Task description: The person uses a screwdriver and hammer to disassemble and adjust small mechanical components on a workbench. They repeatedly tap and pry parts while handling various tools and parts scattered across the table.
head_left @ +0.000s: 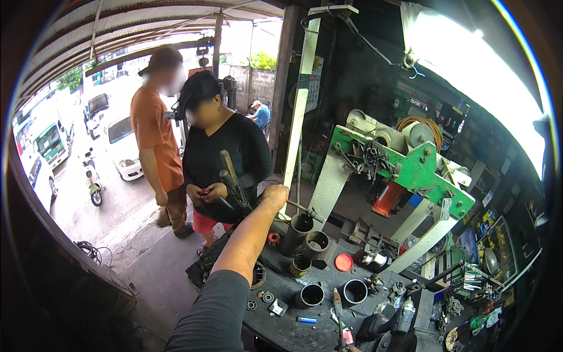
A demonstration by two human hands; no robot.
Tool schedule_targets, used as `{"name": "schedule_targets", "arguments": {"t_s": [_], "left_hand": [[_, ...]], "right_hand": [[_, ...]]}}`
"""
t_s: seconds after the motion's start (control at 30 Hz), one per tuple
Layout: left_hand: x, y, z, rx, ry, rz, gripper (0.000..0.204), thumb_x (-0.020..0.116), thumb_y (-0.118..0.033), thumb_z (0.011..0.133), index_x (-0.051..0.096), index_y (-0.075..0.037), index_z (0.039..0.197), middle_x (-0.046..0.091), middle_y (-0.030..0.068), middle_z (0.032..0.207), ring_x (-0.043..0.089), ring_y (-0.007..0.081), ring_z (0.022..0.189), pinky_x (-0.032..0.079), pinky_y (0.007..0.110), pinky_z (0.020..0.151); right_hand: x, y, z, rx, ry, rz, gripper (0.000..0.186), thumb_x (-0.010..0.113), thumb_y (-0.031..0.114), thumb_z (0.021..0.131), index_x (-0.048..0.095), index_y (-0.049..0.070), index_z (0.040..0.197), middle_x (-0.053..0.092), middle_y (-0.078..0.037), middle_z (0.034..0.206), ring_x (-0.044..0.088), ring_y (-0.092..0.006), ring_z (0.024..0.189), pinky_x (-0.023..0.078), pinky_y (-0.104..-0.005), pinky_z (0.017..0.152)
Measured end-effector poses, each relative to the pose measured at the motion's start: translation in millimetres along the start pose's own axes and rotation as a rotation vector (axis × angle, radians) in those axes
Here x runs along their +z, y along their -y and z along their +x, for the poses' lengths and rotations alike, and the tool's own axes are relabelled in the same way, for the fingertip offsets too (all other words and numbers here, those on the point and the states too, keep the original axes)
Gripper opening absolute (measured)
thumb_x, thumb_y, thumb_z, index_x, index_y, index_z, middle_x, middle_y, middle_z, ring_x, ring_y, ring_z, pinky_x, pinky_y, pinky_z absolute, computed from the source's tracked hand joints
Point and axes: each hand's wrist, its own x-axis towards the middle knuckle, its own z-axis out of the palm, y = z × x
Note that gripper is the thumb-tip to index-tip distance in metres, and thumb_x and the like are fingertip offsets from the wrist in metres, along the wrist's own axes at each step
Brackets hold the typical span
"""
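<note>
Nearest me, at the lower edge, only a sliver of my right hand (354, 348) shows beside a long, narrow tool (338, 311), so I cannot tell how wide it is or whether it holds it. Past that on the desk (275, 334) lie a blue lighter (306, 320) and two open dark cylinders, the left one (309, 295) and the right one (355, 292). Farther off, my left arm reaches out, and my left hand (274, 195) looks closed in a fist around the left end of a thin metal rod (300, 207), its fingers mostly hidden. The rod runs right, above a tall cylinder (301, 224), to a thicker end. I judge it stiff, hard to break, heavier toward that end and perhaps slick if oily; the bare shaft seems the place to hold. Beyond, left of my fist, a person in black (234, 144) stands with both hands together, and behind them another in orange (153, 120).
</note>
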Motion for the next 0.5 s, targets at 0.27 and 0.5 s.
{"name": "schedule_targets", "arguments": {"t_s": [0.27,0.5], "left_hand": [[-101,-40,-111,0.136,-0.396,-0.61,0.047,0.076,-0.01,0.092,0.067,-0.001,0.137,0.072,0.0237,0.129,0.072,0.0375,0.119,0.058,0.05,0.103],[-45,-38,-335,-0.229,-0.346,-1.161,0.045,0.073,-0.002,0.096,0.065,0.002,0.14,0.076,0.0142,0.124,0.076,0.0231,0.105,0.061,0.036,0.093]], "right_hand": [[-7,67,52,-0.247,-0.039,-0.807,0.048,0.088,0.032,0.084,0.074,-0.004,0.112,0.077,-0.028,0.097,0.076,-0.043,0.094,0.058,-0.0506,0.084],[74,147,170,-0.322,0.121,-1.417,0.031,0.075,0.029,0.09,0.078,0.0,0.102,0.078,-0.028,0.102,0.077,-0.0448,0.099,0.063,-0.0531,0.084]]}}
